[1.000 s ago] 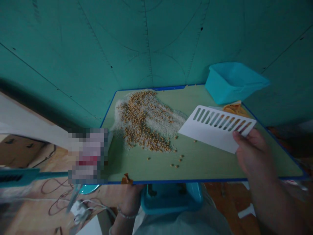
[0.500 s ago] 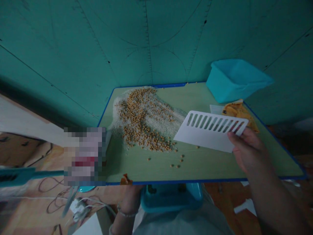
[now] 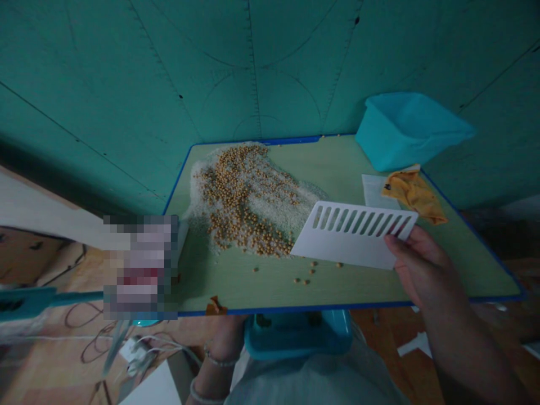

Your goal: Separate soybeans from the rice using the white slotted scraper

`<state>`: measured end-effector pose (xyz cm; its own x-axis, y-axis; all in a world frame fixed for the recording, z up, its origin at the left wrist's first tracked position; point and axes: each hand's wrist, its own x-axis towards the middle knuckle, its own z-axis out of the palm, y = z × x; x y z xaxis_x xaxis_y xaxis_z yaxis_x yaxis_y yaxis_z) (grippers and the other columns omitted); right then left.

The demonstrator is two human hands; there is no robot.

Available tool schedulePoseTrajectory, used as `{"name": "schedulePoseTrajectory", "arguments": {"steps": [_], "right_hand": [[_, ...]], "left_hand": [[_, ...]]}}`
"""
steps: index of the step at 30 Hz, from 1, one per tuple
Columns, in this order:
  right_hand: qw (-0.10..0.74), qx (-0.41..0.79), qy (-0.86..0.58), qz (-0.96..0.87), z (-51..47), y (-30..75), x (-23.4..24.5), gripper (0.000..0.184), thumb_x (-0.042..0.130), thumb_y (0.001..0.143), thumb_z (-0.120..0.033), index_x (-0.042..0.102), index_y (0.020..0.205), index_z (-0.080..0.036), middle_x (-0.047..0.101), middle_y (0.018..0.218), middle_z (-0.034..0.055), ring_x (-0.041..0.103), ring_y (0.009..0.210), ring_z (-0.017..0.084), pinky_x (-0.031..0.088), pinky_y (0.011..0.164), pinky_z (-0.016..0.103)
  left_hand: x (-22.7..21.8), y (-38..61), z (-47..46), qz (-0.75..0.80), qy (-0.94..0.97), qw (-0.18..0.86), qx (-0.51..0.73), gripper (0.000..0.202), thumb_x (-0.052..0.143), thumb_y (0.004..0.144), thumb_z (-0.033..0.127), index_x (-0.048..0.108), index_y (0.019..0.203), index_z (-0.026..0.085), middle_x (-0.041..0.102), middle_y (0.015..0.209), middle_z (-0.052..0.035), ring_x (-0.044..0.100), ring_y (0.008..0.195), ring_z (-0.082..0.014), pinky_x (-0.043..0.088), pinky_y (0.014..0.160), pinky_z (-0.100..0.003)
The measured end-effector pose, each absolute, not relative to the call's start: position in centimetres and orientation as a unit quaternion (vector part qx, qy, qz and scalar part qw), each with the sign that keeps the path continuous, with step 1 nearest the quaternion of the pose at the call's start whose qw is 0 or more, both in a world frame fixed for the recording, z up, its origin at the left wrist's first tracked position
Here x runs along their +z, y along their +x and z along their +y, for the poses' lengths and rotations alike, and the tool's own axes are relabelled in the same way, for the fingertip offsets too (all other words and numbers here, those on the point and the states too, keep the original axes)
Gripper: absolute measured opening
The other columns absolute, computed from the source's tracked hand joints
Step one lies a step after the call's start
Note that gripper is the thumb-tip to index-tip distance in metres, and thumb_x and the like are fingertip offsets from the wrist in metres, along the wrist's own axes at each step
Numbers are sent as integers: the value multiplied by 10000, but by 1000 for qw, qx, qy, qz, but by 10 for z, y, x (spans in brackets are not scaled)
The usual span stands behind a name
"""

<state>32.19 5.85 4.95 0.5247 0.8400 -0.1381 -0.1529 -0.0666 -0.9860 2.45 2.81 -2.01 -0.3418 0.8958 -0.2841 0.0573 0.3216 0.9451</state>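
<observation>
My right hand [image 3: 422,270] grips the right end of a white plastic scraper [image 3: 352,243] with a row of slots along its top edge. The scraper's left corner touches the edge of a pile of white rice mixed with tan beans [image 3: 244,197] on a green board with a blue rim [image 3: 337,307]. A few loose beans [image 3: 306,275] lie just in front of the scraper. My left hand [image 3: 225,337] is under the board's front edge beside a teal container [image 3: 297,333]; its fingers are hidden.
A teal tub [image 3: 409,129] stands at the board's far right corner, with an orange cloth [image 3: 415,191] and a white paper [image 3: 373,191] beside it. A teal wall rises behind. Cables [image 3: 130,354] lie on the floor at the left.
The scraper has moved left toward the pile in my right hand, its left corner now reaching the pile's edge. The left hand stays under the board.
</observation>
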Motion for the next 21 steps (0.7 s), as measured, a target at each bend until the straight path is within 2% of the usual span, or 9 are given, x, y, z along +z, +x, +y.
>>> {"name": "schedulePoseTrajectory", "arguments": {"steps": [2,5,8,11,15,18,21], "right_hand": [[617,399,-614,-290,56,320,47,336,753,577,-393,638,875,-287,713,808,0,631,914,250,436,863,432],[608,401,-615,-302,51,318,45,341,740,606,-410,632,912,-306,713,816,-13,641,877,236,462,825,401],[587,417,-619,-313,47,315,43,339,720,641,-424,630,948,-312,715,826,-16,652,801,229,496,743,379],[577,426,-619,-318,43,311,40,329,716,653,-424,636,948,-303,717,826,-9,653,742,213,508,671,349],[562,445,-614,-329,36,301,38,257,697,688,-408,642,912,-294,717,826,-11,657,750,190,511,658,305],[528,470,-619,-343,29,289,42,223,653,734,-406,635,917,-279,715,835,-5,658,786,190,518,667,301],[499,486,-621,-359,21,278,49,220,629,751,-414,632,906,-259,711,837,8,660,798,195,520,687,307]], "left_hand": [[-8,30,32,659,303,494,479,166,673,424,221,570,545,269,694,643,-18,619,902,-333,426,916,-511],[8,38,37,658,282,509,478,165,633,398,223,512,485,295,681,588,3,640,775,-311,502,803,-481],[12,42,39,662,267,515,474,175,633,375,232,509,478,301,681,579,8,639,764,-313,523,751,-471],[3,41,36,663,262,510,481,174,654,399,261,564,546,291,704,634,6,632,877,-319,490,845,-468],[-14,37,28,642,260,521,499,175,661,495,243,631,666,267,735,753,-8,528,1131,-307,334,1030,-457],[-19,36,26,627,250,533,510,189,670,511,201,647,689,260,743,768,-10,490,1184,-304,226,1086,-466],[-15,37,27,632,239,537,505,166,677,511,224,653,670,265,747,775,-13,480,1194,-315,170,1104,-476]]}}
